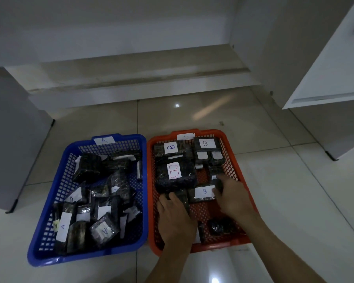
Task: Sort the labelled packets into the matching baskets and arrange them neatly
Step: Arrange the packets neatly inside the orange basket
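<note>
An orange basket (244, 180) tagged B holds dark packets with white B labels, among them a large one (175, 176) and a flat one (202, 194). To its left, a blue basket (55, 203) tagged A is piled with several dark packets (102, 213) carrying A labels. Both my hands are inside the orange basket. My left hand (174, 217) grips a narrow dark packet (183, 199) just below the large B packet. My right hand (232, 198) pinches a small dark packet (219, 183) near the basket's right side. Another crumpled dark packet (221, 226) lies near the front.
The baskets sit side by side on a glossy tiled floor (274, 201). A white cabinet (335, 58) stands at the right and a grey unit (12, 150) at the left. A low step (141, 78) runs along the back.
</note>
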{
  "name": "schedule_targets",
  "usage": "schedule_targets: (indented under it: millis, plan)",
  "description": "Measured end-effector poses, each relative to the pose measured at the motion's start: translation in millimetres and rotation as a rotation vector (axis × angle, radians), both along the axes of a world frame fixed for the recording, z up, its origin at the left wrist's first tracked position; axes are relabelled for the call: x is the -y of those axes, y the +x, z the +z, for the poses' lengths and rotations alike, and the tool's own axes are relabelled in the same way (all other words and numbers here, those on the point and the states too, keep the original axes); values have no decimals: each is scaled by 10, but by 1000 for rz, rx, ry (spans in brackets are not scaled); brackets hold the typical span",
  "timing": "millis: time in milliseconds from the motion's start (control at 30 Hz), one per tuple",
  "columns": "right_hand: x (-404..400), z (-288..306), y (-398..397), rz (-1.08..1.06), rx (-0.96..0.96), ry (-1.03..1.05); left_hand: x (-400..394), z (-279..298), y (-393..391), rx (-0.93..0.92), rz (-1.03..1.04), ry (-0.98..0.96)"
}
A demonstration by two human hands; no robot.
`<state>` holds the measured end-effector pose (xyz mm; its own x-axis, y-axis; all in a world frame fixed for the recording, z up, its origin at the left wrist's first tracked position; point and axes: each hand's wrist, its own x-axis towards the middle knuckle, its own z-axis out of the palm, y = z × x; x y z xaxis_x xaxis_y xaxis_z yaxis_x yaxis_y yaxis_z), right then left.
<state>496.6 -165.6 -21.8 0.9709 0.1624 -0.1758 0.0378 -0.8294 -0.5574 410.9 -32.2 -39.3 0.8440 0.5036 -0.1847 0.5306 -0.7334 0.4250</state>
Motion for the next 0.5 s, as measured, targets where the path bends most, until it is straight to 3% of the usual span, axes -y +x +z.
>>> schedule_targets:
  millis: [67, 267, 500]
  plan:
    - [-12, -10, -46, 65, 47, -101, -18, -2, -21, 7, -5, -25]
    - [68, -26, -64, 208, -55, -75, -30, -2, -14, -3, -4, -70]
    - [96, -1, -182, 231, -52, -351, -36, -13, -7, -11, -8, -81]
